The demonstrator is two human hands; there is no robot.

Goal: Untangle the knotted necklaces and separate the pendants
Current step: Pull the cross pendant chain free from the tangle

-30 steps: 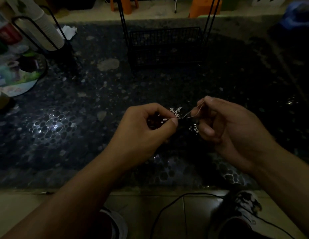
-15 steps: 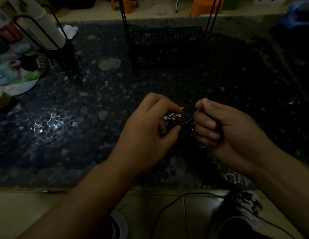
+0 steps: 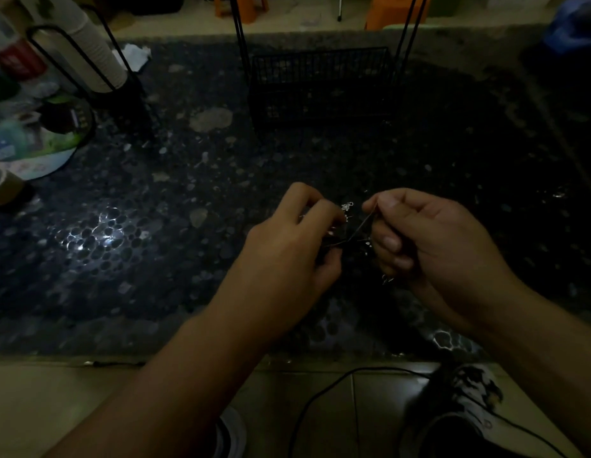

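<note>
A thin silvery necklace chain (image 3: 360, 228) runs taut between my two hands, held just above the dark pebbled counter. My left hand (image 3: 287, 249) pinches the tangled end, its fingers curled over most of the knot. A small bright pendant or clasp (image 3: 347, 205) pokes up by its fingertips. My right hand (image 3: 429, 239) pinches the chain's upper end between thumb and forefinger, with the other fingers curled in. A small metal piece (image 3: 386, 278) hangs below that hand. The light is dim and the rest of the tangle is hidden.
A black wire basket (image 3: 323, 84) stands at the back centre of the counter (image 3: 155, 259). At the far left a black wire holder (image 3: 99, 64) carries a stack of white cups. Beside it lie colourful packets and a tape roll (image 3: 3, 186). A cable (image 3: 320, 398) and shoes are on the floor below.
Both hands have drawn closer and my left hand has curled further over the knot. The chain now slants steeply from my right thumb down toward my left hand.
</note>
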